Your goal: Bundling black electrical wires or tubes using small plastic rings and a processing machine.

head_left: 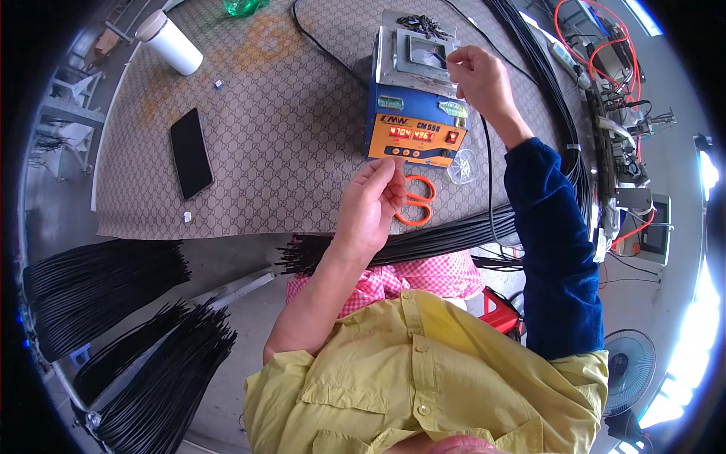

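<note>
A solder pot (pixel 412 113) with a blue body, an orange front panel and lit red digits stands at the back of the table. Its square metal well (pixel 426 53) faces up. Over the well's right edge, my right hand (pixel 480 79) is closed with fingertips pinched on a thin dark piece (pixel 439 59) that points into it. My left hand (pixel 370 204) is pinched just in front of the panel; whatever its fingertips hold is too small to make out. Orange-handled scissors (pixel 432 188) lie beside that hand, their blades hidden. Short black pieces (pixel 423 26) sit behind the well.
A long bundle of black cables (pixel 454 234) runs along the table's front edge and up its right side. Leftward lie a phone (pixel 192 155) and a white cup (pixel 172 47). A clear plastic dish (pixel 463 167) sits beside the pot. More cable bundles (pixel 106 287) hang at lower left.
</note>
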Motion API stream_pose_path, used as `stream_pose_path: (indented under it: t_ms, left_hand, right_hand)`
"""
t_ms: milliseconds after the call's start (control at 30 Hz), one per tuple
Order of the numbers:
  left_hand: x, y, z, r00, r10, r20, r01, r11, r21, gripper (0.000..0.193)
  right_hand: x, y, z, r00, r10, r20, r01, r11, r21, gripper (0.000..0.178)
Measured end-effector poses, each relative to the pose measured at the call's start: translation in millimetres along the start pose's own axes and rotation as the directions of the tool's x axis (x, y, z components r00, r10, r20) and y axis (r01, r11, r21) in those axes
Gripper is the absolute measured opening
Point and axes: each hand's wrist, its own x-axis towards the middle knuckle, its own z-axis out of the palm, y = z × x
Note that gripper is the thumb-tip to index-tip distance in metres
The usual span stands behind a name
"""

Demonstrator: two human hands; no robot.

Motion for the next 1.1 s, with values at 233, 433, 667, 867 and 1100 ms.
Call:
stream_pose_path:
  t_ms: [233,433,667,867,1100]
  left_hand:
    - [1.6,0.4,-4.1,0.999,0.003,-0.035,-0.004,1.0,-0.015,0.015]
    - [1.9,2.3,0.6,0.996,0.002,-0.087,-0.001,1.0,0.011,0.013]
    - [1.7,3.3,0.2,0.996,0.004,-0.089,-0.003,1.0,0.014,0.014]
    - [1.7,2.5,0.0,0.997,0.007,-0.075,-0.006,1.0,0.018,0.014]
    - [-2.3,0.1,1.9,1.0,0.017,-0.011,-0.016,0.999,0.029,0.015]
  right_hand:
    - [9.6,13.7,11.0,0.99,-0.138,-0.036,0.127,0.969,-0.213,0.017]
    - [9.9,13.8,13.0,0.992,-0.123,-0.025,0.114,0.966,-0.234,0.016]
    - [9.8,13.0,14.3,0.996,-0.078,-0.05,0.066,0.977,-0.203,0.013]
    - [5.9,3.8,3.6,1.0,0.011,-0.008,-0.012,1.0,-0.02,0.015]
    - [-15.2,-9.4,-27.5,0.93,0.156,0.334,-0.351,0.652,0.672,0.018]
